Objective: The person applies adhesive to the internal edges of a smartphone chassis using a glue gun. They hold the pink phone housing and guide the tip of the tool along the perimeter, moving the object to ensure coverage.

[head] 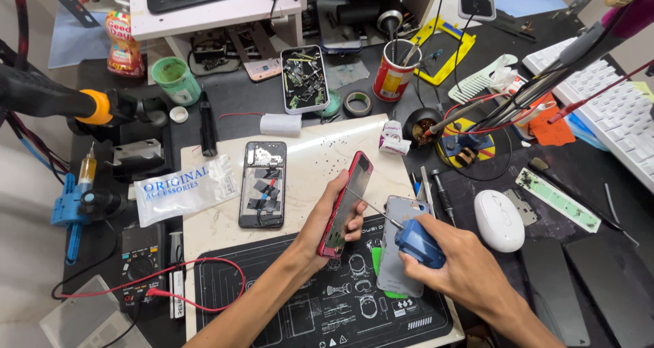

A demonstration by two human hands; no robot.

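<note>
Red phone [345, 203] between the hands [402, 235]

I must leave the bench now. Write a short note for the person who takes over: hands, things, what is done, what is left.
Left hand: holds the red phone on edge, tilted.
Right hand: grips the blue-handled screwdriver, tip at the red phone's side.
Grey phone back: lies on the black work mat, beneath the right hand.
Opened phone: lies flat on the white board, untouched.
Done: opened phone has its back off.
Left: cannot tell how far the red phone is.

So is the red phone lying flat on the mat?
No, the left hand holds the red phone up on edge above the mat.
</note>
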